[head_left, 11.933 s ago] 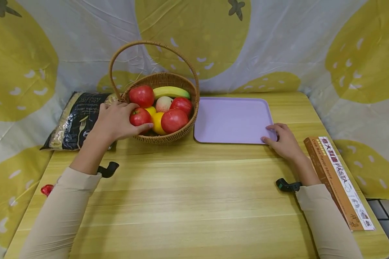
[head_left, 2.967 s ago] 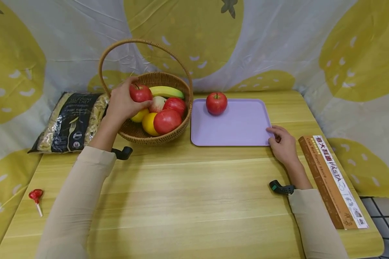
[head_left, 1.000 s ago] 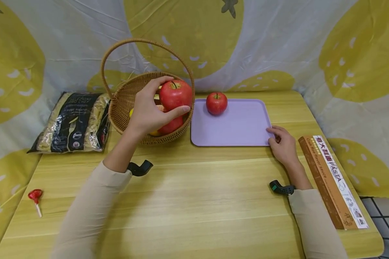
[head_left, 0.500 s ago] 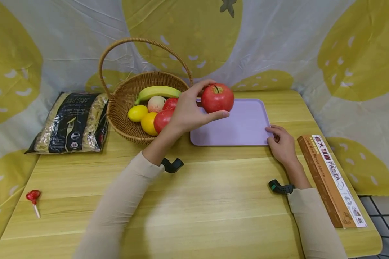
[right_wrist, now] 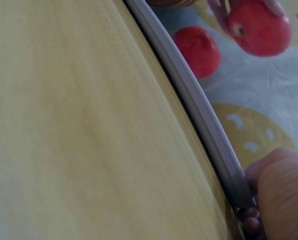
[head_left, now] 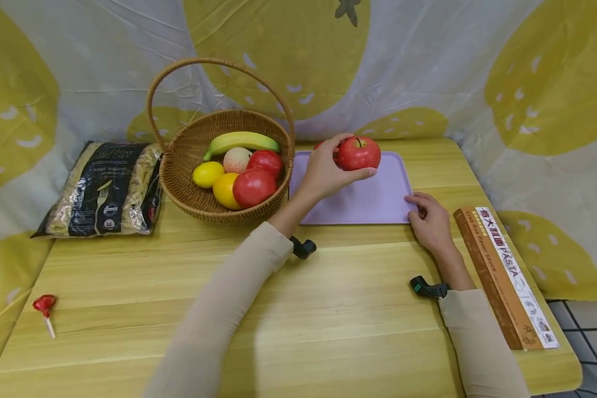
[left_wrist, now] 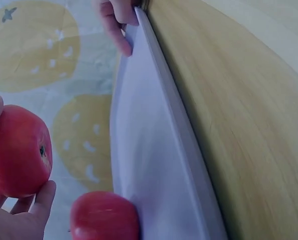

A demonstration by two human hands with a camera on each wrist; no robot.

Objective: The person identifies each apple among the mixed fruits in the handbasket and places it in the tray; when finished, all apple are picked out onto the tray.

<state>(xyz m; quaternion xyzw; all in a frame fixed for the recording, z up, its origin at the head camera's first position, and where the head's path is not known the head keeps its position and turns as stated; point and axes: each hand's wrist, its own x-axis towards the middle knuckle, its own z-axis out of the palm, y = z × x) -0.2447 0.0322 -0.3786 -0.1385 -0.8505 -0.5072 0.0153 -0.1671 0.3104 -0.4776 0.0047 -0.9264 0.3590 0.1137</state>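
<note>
A red apple is in my left hand, thumb in front and fingers behind, held over the lilac tray. In the left wrist view the held apple hangs above the tray's level, apart from a second apple on the tray. My left hand mostly hides that second apple in the head view. My right hand pinches the tray's right edge between thumb and fingers. To the left stands the wicker basket, with a banana, a peach, a lemon, an orange fruit and red fruits.
A black pasta bag lies left of the basket, whose tall handle arches up. A red lollipop lies near the table's left edge. Along the right edge is a long pasta box. A patterned curtain hangs behind.
One apple has been set on the tray. My left hand has since lifted a second apple from the basket and carried it right, over the tray. The right hand stays at the tray's edge.
</note>
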